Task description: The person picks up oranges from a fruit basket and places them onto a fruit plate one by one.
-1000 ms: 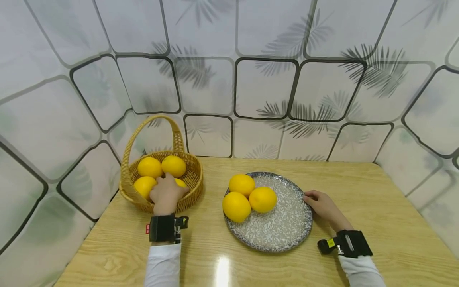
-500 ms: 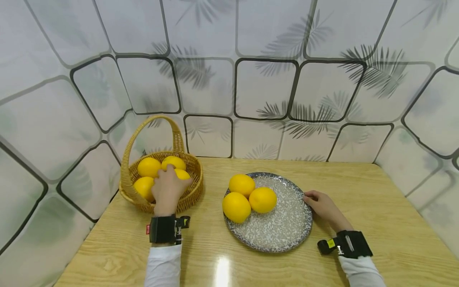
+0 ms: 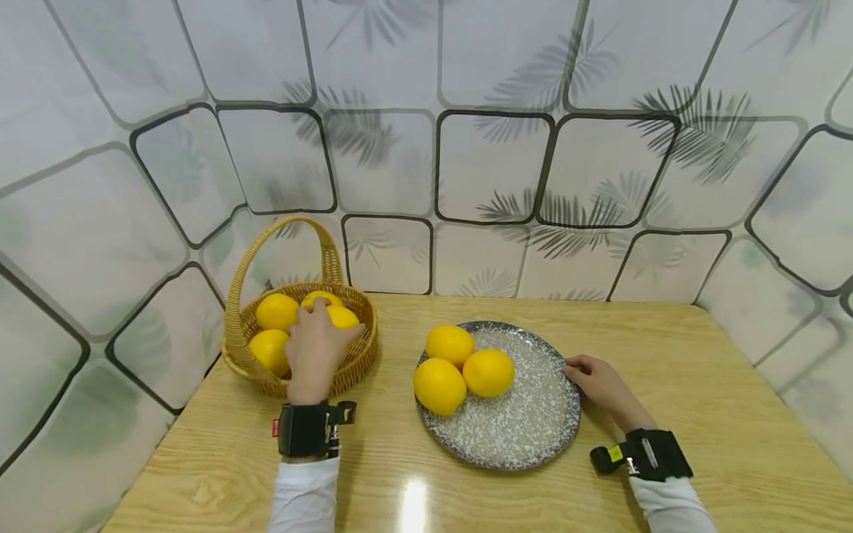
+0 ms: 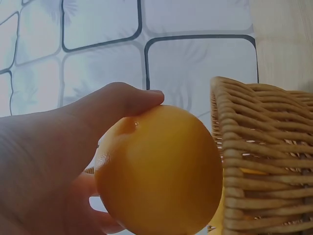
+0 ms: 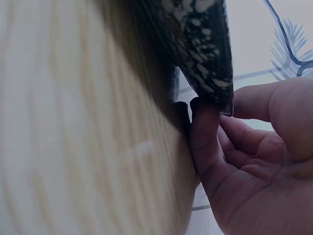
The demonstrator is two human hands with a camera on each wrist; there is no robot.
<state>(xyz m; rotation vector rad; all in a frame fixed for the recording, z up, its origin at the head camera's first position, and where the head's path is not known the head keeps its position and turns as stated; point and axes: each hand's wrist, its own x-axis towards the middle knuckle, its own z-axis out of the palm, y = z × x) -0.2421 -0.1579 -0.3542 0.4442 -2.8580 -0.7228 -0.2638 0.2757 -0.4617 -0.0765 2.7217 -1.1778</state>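
- yellow fruit [image 4: 166, 176] held by fingers of left hand [image 3: 315, 344], left of the plate [image 3: 533, 411]
- basket [image 3: 363, 368], left of the plate too
- right hand [image 3: 600, 383] pinching the plate's right edge

Downward head view, close wrist views

The desk [image 3: 506, 503] is of light yellowish wood. Directly on it are standing a woven basket [image 3: 363, 363] at the left and, apart from it, a round speckled plate [image 3: 526, 418].
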